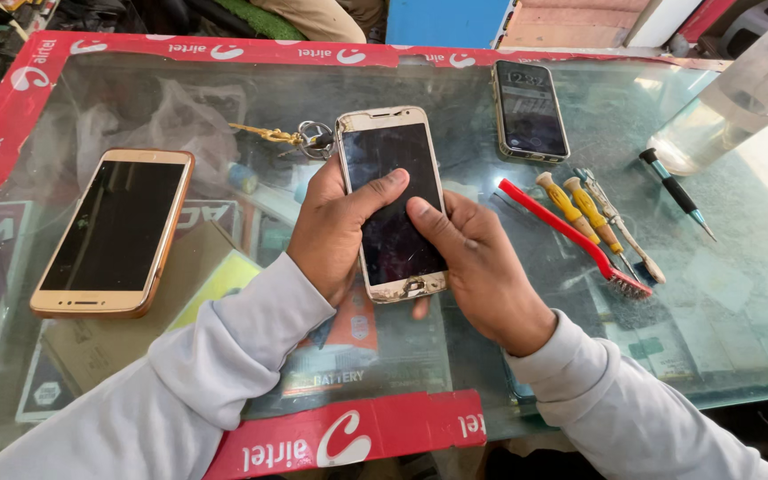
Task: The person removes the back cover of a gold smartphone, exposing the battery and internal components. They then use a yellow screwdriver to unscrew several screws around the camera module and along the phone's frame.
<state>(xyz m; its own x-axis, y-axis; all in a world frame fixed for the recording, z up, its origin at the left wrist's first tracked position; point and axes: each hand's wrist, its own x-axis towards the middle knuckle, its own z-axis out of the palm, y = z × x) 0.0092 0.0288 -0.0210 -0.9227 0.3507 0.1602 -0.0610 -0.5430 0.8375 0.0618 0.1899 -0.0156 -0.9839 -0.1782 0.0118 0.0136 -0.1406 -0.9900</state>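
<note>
A worn gold smartphone [390, 178] with a dark, scratched screen is held face up over the middle of the glass counter [740, 293]. My left hand [331, 227] grips its left edge, thumb pressed across the screen. My right hand [482, 267] holds the right edge and lower corner, its thumb also resting on the screen. Both arms wear light grey sleeves.
A gold phone [116, 231] lies at the left, a dark phone [530, 110] at the back right. A key ring [306, 137] sits just beyond the held phone. A red brush [571, 236], two yellow-handled screwdrivers [580, 209], a black-tipped tool [677, 191] and a clear bottle [740, 98] lie to the right.
</note>
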